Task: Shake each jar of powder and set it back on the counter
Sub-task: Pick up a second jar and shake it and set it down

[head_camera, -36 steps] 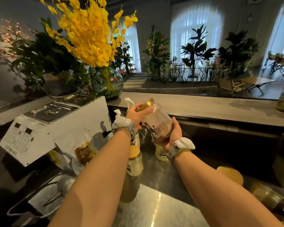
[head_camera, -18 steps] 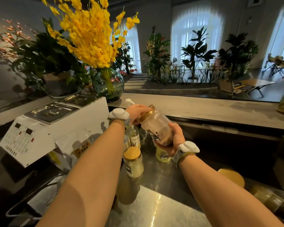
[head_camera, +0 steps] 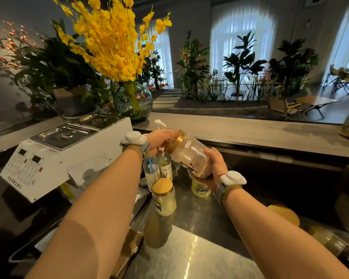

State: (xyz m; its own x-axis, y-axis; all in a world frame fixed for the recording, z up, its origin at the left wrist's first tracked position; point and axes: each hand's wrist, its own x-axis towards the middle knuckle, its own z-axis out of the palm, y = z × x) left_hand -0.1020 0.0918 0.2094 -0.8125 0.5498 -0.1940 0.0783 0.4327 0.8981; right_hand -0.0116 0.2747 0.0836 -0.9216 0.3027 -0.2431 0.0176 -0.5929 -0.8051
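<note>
A clear jar of pale powder (head_camera: 189, 156) with a gold lid is held tilted in the air above the steel counter (head_camera: 191, 248), lid up and to the left. My left hand (head_camera: 159, 140) grips the lid end. My right hand (head_camera: 215, 170) cups the jar's base from below. Two more jars stand on the counter beneath: one with a gold lid (head_camera: 164, 198) near the middle, and a yellowish jar (head_camera: 199, 189) partly hidden under my right hand.
Syrup pump bottles (head_camera: 161, 170) stand just behind the jars. A white warmer box with steel lids (head_camera: 63, 152) sits left. A green vase of yellow flowers (head_camera: 132, 101) stands on the raised bar ledge. More jars (head_camera: 330, 244) lie at the lower right.
The held jar has swung from lid pointing up-left and high to lower and flatter, with both hands still on it. The view has shifted slightly.
</note>
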